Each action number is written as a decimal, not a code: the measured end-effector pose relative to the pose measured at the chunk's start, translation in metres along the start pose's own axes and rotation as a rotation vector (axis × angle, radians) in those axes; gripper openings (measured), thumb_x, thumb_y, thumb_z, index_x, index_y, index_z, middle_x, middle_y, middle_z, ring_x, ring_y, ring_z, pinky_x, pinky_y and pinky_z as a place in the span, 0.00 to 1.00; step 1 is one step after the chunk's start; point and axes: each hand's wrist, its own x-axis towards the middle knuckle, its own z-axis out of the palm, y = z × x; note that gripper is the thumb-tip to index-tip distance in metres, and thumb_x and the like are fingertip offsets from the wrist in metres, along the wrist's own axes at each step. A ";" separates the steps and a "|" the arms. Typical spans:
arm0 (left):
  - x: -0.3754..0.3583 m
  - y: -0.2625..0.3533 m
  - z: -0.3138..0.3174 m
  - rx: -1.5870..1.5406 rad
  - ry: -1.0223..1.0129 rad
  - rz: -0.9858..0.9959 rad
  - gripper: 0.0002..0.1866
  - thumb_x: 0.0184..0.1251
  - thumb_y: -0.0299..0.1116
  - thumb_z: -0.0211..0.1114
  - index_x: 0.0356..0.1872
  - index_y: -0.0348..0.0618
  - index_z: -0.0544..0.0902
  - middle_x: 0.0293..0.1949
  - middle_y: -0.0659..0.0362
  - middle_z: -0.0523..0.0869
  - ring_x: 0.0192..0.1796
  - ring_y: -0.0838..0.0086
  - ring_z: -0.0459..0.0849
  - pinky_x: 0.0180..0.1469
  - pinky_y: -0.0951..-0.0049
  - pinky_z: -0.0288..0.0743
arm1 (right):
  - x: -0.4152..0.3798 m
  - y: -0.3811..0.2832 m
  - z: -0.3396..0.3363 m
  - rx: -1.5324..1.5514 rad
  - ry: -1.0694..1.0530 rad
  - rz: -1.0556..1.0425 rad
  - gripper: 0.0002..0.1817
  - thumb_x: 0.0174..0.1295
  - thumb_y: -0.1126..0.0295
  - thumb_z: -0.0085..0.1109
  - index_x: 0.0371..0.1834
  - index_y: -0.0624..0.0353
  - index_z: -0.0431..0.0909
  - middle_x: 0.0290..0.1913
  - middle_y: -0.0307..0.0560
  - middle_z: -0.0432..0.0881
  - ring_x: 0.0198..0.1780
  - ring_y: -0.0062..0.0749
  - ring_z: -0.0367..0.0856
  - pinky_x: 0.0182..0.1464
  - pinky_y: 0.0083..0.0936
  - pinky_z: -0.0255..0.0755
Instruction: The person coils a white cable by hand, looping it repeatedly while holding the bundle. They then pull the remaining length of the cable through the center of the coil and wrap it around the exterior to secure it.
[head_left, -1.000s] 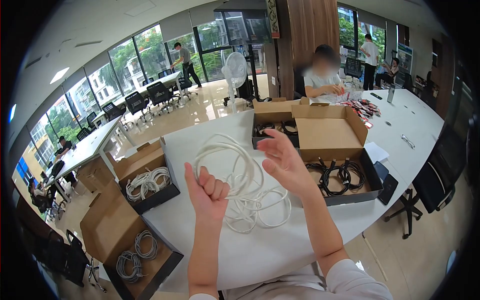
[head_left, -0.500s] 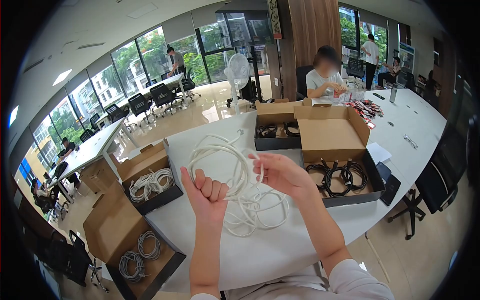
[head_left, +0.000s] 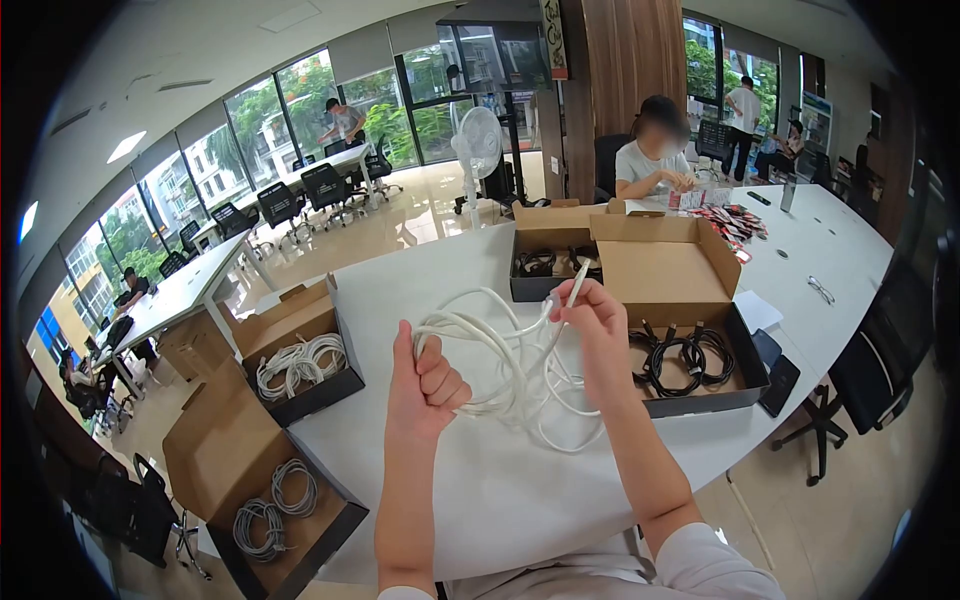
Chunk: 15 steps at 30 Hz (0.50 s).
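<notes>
Left hand [head_left: 428, 388] clenched round white cable [head_left: 516, 372], right hand [head_left: 600, 335] pinching its end, loops between.

Left hand [head_left: 432, 385] gripping looped white cable [head_left: 490, 345]; right hand [head_left: 594, 325] pinching cable near, apparently, its end.

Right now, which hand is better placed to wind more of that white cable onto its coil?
Probably the right hand: its fingers pinch a free stretch of the slim white cable beside the coil, while the left hand is closed around the coil's loops.
</notes>
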 end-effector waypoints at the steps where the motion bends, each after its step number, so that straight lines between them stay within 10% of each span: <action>1: -0.001 0.003 0.000 0.032 0.047 0.007 0.29 0.75 0.60 0.39 0.15 0.55 0.56 0.07 0.72 0.46 0.09 0.83 0.42 0.13 0.77 0.38 | -0.002 -0.003 -0.001 -0.296 0.006 -0.166 0.15 0.48 0.77 0.55 0.42 0.64 0.80 0.28 0.40 0.74 0.35 0.28 0.70 0.42 0.26 0.64; 7: -0.007 0.012 0.006 0.213 0.219 -0.008 0.29 0.75 0.59 0.42 0.15 0.53 0.58 0.08 0.71 0.47 0.11 0.82 0.43 0.16 0.77 0.41 | -0.011 -0.007 0.011 -0.788 0.002 -0.550 0.25 0.43 0.77 0.53 0.50 0.62 0.81 0.38 0.45 0.73 0.41 0.39 0.69 0.46 0.31 0.65; 10: -0.009 0.011 0.006 0.264 0.177 -0.058 0.29 0.74 0.58 0.43 0.14 0.53 0.58 0.08 0.71 0.48 0.10 0.82 0.43 0.16 0.77 0.40 | -0.007 -0.003 0.010 -0.484 -0.210 -0.497 0.26 0.44 0.78 0.52 0.51 0.61 0.81 0.46 0.50 0.76 0.52 0.43 0.71 0.56 0.33 0.65; 15: -0.013 0.012 0.010 0.354 0.177 -0.031 0.29 0.74 0.58 0.44 0.15 0.54 0.59 0.08 0.71 0.49 0.10 0.83 0.45 0.15 0.77 0.40 | -0.018 -0.011 0.010 0.126 -0.547 0.145 0.25 0.63 0.78 0.47 0.66 0.68 0.63 0.50 0.46 0.78 0.49 0.23 0.76 0.56 0.22 0.68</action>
